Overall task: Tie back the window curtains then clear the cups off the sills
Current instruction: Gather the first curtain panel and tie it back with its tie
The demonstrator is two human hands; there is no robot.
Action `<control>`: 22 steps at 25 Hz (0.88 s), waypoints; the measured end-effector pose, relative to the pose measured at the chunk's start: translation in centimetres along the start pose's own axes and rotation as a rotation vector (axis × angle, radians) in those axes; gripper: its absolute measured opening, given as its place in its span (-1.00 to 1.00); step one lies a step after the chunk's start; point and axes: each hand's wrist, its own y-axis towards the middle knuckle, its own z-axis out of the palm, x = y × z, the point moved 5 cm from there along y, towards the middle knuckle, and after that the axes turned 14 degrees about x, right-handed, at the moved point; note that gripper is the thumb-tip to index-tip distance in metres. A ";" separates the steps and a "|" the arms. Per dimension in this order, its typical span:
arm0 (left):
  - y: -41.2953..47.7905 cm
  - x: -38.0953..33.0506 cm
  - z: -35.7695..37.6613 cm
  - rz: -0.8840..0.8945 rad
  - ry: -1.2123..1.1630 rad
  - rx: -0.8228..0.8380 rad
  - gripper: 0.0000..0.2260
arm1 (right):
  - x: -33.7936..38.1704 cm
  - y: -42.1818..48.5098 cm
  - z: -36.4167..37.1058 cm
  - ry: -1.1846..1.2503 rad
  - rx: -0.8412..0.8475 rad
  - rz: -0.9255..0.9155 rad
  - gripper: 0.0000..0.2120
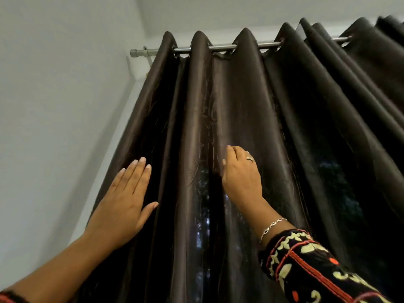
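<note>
Dark brown, satin-sheened cloth filled most of the view: an eyelet curtain [240,95] hung drawn across the window from a metal curtain rod [223,47] high up, just beside the corner of a pale wall [54,106]. The window was hidden behind it. Only faint bluish glints came through the weave low down between the two hands, too dim to make anything out. The curtain's lower part ran off the bottom edge. To the right, the rod disappeared behind the folds, and the top right corner was blurred. Whether the cloth there was a second panel overlapping the first could not be told.

The fabric fell in deep, rounded pleats that peaked above the rod, shiny on the ridges and almost black in the hollows, with fine creases down the middle pleats.

The left hand [122,204] lay flat on the leftmost pleat, its fingers [140,169] straight and pressed together and its thumb spread out to the side. The right hand [240,178] was higher, on a middle pleat. Its fingers were curled onto the cloth and the thumb was set against the pleat's edge, gripping it. The fingertips were hidden behind the hand. It wore a ring [249,159], with a silver bracelet [272,228] at the wrist above a black embroidered sleeve [306,270].
</note>
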 end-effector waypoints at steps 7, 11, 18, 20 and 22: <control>3.6 -2.6 1.4 0.078 -0.113 0.021 -0.34 | -7.0 0.8 -3.4 -0.198 -0.202 0.208 -0.46; 4.8 -3.9 2.1 0.074 -0.353 -0.106 -0.24 | -11.2 1.3 -6.1 -0.040 -0.219 0.374 -0.56; 6.0 -7.1 2.0 -0.061 -0.898 -0.155 -0.15 | -17.9 -0.6 -10.5 -0.161 -0.331 0.552 -0.58; 7.2 -9.0 1.0 -0.115 -1.001 -0.144 -0.33 | -20.5 -0.8 -10.1 0.005 -0.225 0.681 -0.59; 8.3 -11.0 0.1 -0.131 -0.912 -0.136 -0.34 | -21.5 -0.3 -8.8 0.137 -0.123 0.638 -0.65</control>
